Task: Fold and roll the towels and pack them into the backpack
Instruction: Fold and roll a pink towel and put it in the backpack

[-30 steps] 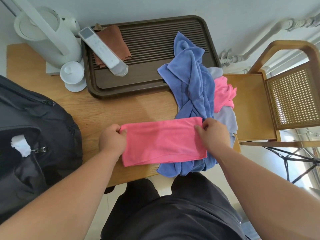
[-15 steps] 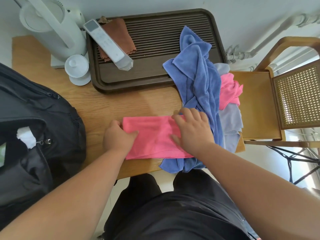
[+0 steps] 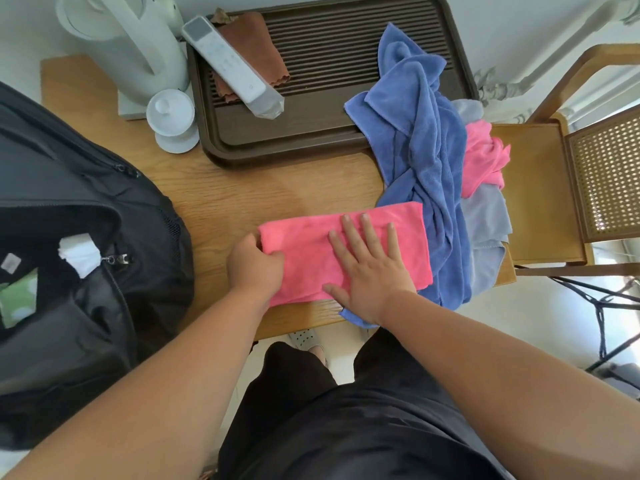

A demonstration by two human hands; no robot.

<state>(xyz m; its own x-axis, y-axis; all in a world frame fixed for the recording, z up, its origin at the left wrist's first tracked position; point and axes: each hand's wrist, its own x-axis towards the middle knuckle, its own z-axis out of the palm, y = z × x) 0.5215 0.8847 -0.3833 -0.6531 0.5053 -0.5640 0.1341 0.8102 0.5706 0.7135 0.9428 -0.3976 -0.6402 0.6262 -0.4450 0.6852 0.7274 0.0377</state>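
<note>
A folded pink towel (image 3: 311,247) lies flat near the front edge of the wooden table (image 3: 242,195). My left hand (image 3: 254,266) grips its left end with curled fingers. My right hand (image 3: 370,265) lies flat on the towel's right half, fingers spread and straight. To the right sits a heap of loose towels: a blue towel (image 3: 419,140), a second pink towel (image 3: 483,157) and a pale grey towel (image 3: 485,216). The black backpack (image 3: 69,271) stands open at the left, with white and green items inside.
A dark brown slatted tray (image 3: 332,46) at the back holds a white remote (image 3: 232,67) and a brown cloth (image 3: 256,46). A white kettle (image 3: 117,39) and a white lidded cup (image 3: 171,119) stand at the back left. A wooden cane chair (image 3: 571,161) stands right.
My right hand let go of the towel's right end, moved left and now lies flat on the towel. My left hand kept its grip on the left end.
</note>
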